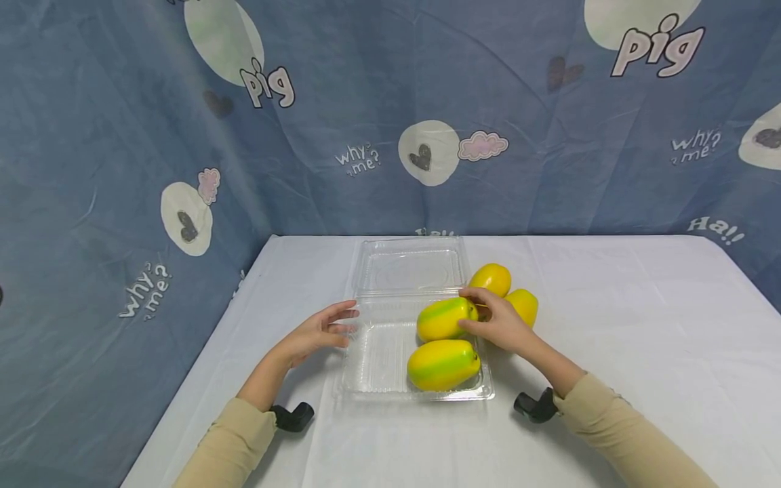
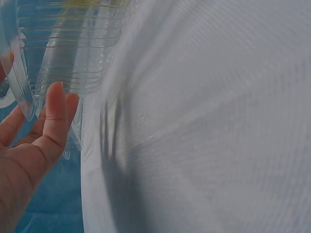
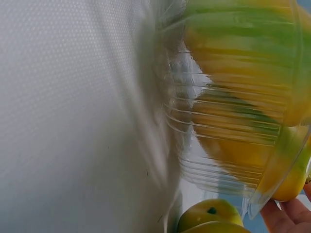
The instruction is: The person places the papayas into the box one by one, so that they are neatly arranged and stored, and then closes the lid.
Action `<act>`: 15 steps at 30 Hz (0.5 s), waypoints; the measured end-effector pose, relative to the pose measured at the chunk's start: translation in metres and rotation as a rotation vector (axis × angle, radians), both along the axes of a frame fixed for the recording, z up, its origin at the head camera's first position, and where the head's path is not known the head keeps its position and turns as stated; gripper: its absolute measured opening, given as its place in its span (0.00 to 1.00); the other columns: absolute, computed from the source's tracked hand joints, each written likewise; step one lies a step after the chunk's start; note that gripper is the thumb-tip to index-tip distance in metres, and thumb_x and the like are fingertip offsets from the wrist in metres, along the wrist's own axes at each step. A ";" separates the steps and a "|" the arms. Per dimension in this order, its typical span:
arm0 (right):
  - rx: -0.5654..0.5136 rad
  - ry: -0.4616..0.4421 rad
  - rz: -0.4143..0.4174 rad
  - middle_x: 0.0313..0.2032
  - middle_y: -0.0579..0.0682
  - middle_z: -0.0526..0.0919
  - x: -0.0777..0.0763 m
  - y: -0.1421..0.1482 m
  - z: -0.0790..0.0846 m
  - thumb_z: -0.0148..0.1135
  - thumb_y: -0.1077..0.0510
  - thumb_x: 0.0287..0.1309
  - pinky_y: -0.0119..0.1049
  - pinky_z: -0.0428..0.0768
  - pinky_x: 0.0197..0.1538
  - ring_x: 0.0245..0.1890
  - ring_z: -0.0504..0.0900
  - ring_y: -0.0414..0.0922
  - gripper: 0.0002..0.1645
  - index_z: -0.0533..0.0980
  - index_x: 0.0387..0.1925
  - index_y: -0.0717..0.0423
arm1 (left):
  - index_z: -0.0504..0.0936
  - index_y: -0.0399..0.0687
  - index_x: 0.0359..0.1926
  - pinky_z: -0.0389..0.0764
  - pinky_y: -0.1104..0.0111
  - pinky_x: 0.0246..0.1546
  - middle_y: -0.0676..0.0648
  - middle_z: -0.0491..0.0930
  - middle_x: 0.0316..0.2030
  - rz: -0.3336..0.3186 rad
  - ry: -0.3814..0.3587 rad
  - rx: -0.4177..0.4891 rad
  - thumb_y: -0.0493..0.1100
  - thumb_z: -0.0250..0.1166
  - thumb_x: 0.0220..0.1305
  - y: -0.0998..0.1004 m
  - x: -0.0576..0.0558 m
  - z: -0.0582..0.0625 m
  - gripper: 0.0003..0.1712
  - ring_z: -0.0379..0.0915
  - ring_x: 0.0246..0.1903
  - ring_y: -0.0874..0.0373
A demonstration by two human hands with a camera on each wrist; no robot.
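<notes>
A clear plastic clamshell box (image 1: pixel 378 366) lies unfolded, its lid (image 1: pixel 409 264) tipped back behind the base. One yellow papaya with a green stripe (image 1: pixel 443 366) rests in the front right of the base. Behind it, a second striped papaya (image 1: pixel 445 320) is gripped at its right end by my right hand (image 1: pixel 497 322), thumb in front and fingers behind. At the base's left rim, my left hand (image 1: pixel 317 335) has its fingers spread and loosely bent, fingertips right at the edge. The left wrist view shows the left hand (image 2: pixel 36 141) beside the ribbed box wall (image 2: pixel 73 53).
Two more yellow papayas, one farther back (image 1: pixel 491 278) and one nearer (image 1: pixel 525 305), lie right of the box beyond my right hand. A white cloth covers the table (image 1: pixel 641 352). Behind it hangs a blue printed curtain (image 1: pixel 518 190). Black wrist mounts (image 1: pixel 293 417) sit under both forearms.
</notes>
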State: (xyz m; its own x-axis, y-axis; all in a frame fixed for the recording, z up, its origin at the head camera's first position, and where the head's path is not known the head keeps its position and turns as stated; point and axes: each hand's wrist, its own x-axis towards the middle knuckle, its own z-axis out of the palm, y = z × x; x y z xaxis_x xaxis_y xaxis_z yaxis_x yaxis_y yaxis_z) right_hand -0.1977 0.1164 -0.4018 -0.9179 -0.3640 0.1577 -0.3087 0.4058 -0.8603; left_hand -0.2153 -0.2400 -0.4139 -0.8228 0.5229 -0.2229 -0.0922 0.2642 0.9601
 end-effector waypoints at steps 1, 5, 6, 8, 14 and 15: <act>0.000 0.000 0.002 0.56 0.64 0.70 0.000 0.001 0.000 0.63 0.63 0.52 0.48 0.70 0.57 0.56 0.70 0.58 0.31 0.65 0.57 0.70 | 0.46 0.38 0.70 0.73 0.63 0.49 0.33 0.50 0.67 0.002 0.001 -0.001 0.30 0.59 0.55 0.000 0.000 0.000 0.44 0.53 0.63 0.35; -0.004 -0.017 0.004 0.57 0.65 0.69 0.001 0.004 0.004 0.62 0.62 0.53 0.48 0.68 0.58 0.57 0.69 0.59 0.32 0.64 0.58 0.70 | 0.46 0.37 0.70 0.73 0.63 0.49 0.33 0.49 0.67 0.000 0.002 -0.001 0.30 0.59 0.55 0.001 0.000 0.000 0.44 0.52 0.63 0.35; -0.007 -0.024 0.002 0.57 0.65 0.69 0.002 0.006 0.006 0.62 0.62 0.54 0.48 0.68 0.58 0.57 0.69 0.59 0.32 0.64 0.58 0.69 | 0.46 0.37 0.70 0.73 0.63 0.49 0.33 0.49 0.67 0.000 0.002 0.001 0.30 0.59 0.55 0.001 0.000 0.000 0.44 0.52 0.63 0.35; -0.013 -0.032 -0.008 0.57 0.66 0.68 0.003 0.010 0.011 0.61 0.61 0.55 0.49 0.67 0.59 0.58 0.67 0.60 0.32 0.63 0.59 0.69 | 0.46 0.37 0.70 0.73 0.62 0.49 0.33 0.49 0.67 -0.003 0.002 0.004 0.30 0.59 0.56 0.001 0.001 0.000 0.44 0.52 0.64 0.35; -0.008 -0.043 -0.072 0.58 0.66 0.67 -0.001 0.031 0.027 0.60 0.60 0.57 0.49 0.65 0.60 0.60 0.66 0.59 0.30 0.63 0.59 0.68 | 0.46 0.37 0.70 0.73 0.62 0.49 0.33 0.49 0.67 0.002 0.004 0.002 0.31 0.59 0.56 0.001 0.001 0.000 0.44 0.52 0.63 0.35; -0.001 -0.045 -0.083 0.59 0.65 0.67 -0.002 0.035 0.029 0.59 0.60 0.57 0.48 0.65 0.60 0.60 0.66 0.59 0.30 0.63 0.59 0.67 | 0.46 0.37 0.70 0.73 0.63 0.49 0.33 0.49 0.67 0.002 0.004 0.001 0.31 0.59 0.56 0.001 0.001 0.000 0.44 0.52 0.63 0.35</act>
State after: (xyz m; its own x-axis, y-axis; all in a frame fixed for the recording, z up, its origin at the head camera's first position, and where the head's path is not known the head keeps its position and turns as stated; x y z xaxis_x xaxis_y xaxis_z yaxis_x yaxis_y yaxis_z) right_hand -0.1996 0.1511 -0.3731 -0.9510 -0.2866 0.1163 -0.2356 0.4276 -0.8727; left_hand -0.2147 -0.2390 -0.4137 -0.8246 0.5216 -0.2189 -0.0886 0.2631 0.9607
